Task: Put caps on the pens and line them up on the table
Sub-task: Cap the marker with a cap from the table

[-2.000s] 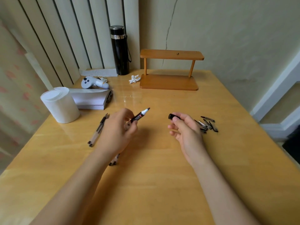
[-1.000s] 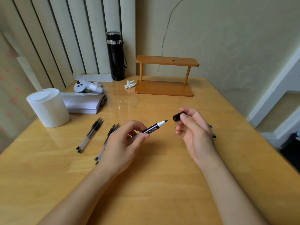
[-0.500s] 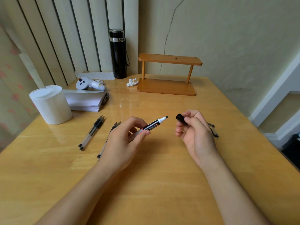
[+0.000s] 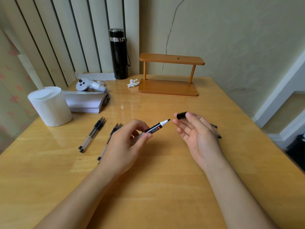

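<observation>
My left hand (image 4: pixel 125 144) grips a black marker (image 4: pixel 156 127) with a white collar and bare black tip, which points right and up. My right hand (image 4: pixel 196 134) holds the black cap (image 4: pixel 181 115) between thumb and fingertips, its open end facing left a little above and right of the tip. The other fingers are spread. Two uncapped gel pens (image 4: pixel 91 134) lie side by side on the table at left. Another pair of gel pens (image 4: pixel 113 131) is partly hidden by my left hand. Loose pen caps (image 4: pixel 216 131) peek out behind my right hand.
On the wooden table (image 4: pixel 165 187), a white paper roll (image 4: pixel 49 106) and a stack of papers (image 4: pixel 85 101) sit at left. A controller (image 4: pixel 90 84), a black flask (image 4: pixel 119 53), a crumpled tissue (image 4: pixel 132 83) and a small wooden shelf (image 4: pixel 170 75) stand at the back.
The marker tip and the cap have come closer together. My right hand's lower fingers have spread open while the cap stays pinched at the top.
</observation>
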